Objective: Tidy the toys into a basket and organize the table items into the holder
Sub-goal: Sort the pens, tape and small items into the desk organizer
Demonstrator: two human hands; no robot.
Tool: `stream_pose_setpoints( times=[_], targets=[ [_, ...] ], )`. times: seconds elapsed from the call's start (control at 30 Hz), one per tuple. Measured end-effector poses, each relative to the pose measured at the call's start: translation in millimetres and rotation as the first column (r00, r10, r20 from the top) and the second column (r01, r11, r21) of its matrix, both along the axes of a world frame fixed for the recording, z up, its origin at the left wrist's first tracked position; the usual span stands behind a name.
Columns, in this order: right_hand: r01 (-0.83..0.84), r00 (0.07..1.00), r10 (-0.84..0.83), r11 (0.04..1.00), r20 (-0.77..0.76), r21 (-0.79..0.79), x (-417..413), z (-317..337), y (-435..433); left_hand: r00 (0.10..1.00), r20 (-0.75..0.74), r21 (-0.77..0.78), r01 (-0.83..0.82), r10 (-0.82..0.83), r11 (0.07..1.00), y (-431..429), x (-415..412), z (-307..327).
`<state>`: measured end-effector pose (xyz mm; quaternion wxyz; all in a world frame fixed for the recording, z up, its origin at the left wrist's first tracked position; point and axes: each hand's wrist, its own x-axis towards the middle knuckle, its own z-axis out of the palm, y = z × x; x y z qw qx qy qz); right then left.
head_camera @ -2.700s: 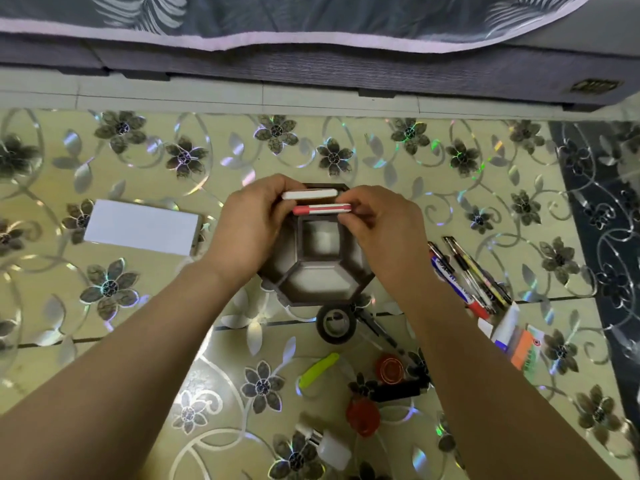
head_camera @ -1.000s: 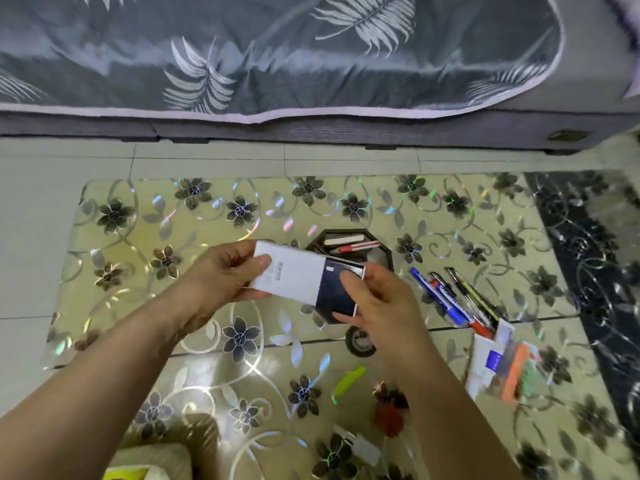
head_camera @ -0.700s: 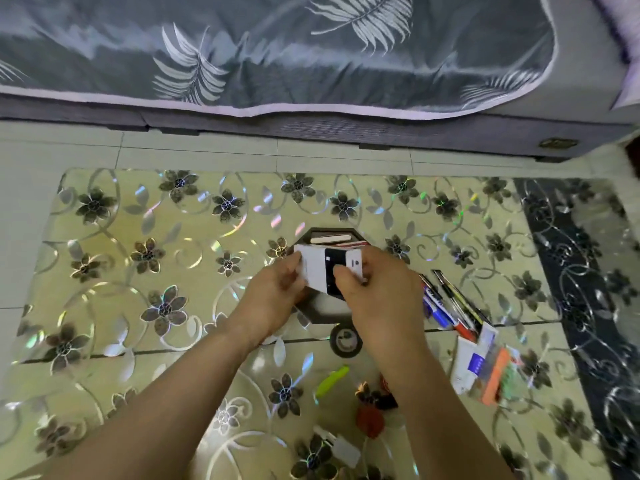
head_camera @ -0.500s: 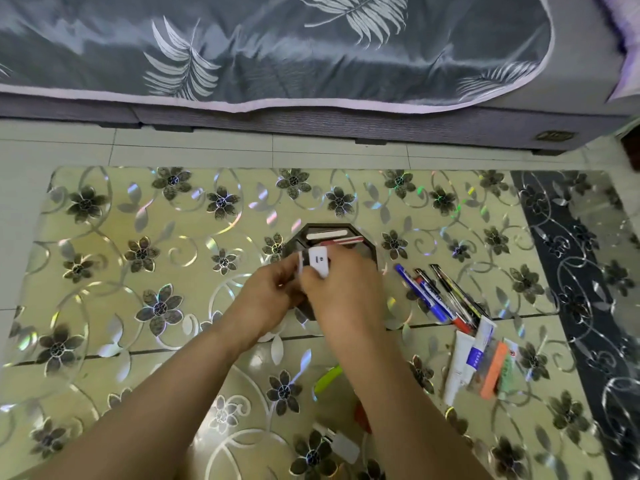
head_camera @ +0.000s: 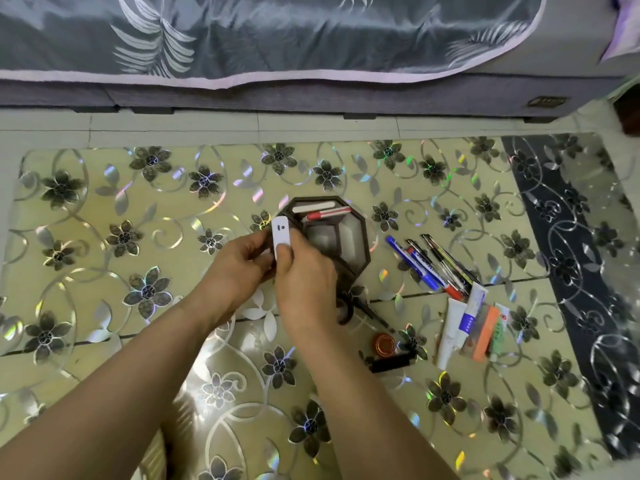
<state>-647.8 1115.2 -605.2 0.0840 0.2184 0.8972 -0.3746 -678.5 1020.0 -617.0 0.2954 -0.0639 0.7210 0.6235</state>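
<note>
A dark octagonal holder [head_camera: 360, 237] stands on the flower-patterned table. Its far compartment holds a white flat stick [head_camera: 313, 206] and a red-and-white pen [head_camera: 327, 213]. Both hands meet at the holder's left side. My right hand [head_camera: 304, 282] and my left hand [head_camera: 239, 265] together grip a white box [head_camera: 280, 233], held upright on its narrow end at the holder's left compartment. The lower part of the box is hidden by my fingers.
Several pens [head_camera: 433, 265] lie right of the holder. Tubes and an orange packet [head_camera: 471, 327] lie further right. A tape roll [head_camera: 346, 311], a red cap [head_camera: 383, 344] and a black bar [head_camera: 391, 362] sit near my right wrist. A bed [head_camera: 277, 46] borders the far side.
I picked the white box up from the left of the table, brought it over the holder with both hands and turned it from flat to upright on end.
</note>
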Motion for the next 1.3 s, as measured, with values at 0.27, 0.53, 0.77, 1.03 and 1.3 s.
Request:
stream_pose_setpoints(
  times=[0.27, 0.53, 0.77, 1.03, 1.3],
  targets=[
    [-0.171, 0.965, 0.17, 0.985, -0.199, 0.014, 95.4, 0.1, 13.2, 0.845, -0.418, -0.451, 0.125, -0.333, 0.884, -0.5, 66.8, 4.5],
    [-0.15, 0.982, 0.167, 0.974, -0.084, 0.172, 158.2, -59.2, 92.7, 0.697, -0.347, -0.623, 0.329, -0.628, 0.709, 38.9, 143.4, -41.3],
    [-0.133, 0.984, 0.153, 0.969, -0.085, 0.209, 162.3, -58.1, 151.0, 0.689, -0.315, -0.71, 0.285, -0.653, 0.644, 84.2, 138.9, -67.3],
    [-0.283, 0.956, 0.295, 0.92, -0.002, 0.272, 161.4, -80.5, 170.8, 0.775, -0.244, -0.76, 0.221, -0.583, 0.612, 97.0, 151.6, -73.8],
    [-0.415, 0.907, 0.406, 0.808, 0.117, 0.418, 158.0, -106.4, 158.9, 0.799, -0.158, -0.811, 0.23, -0.581, 0.537, 81.8, 152.9, -89.6]
  ],
)
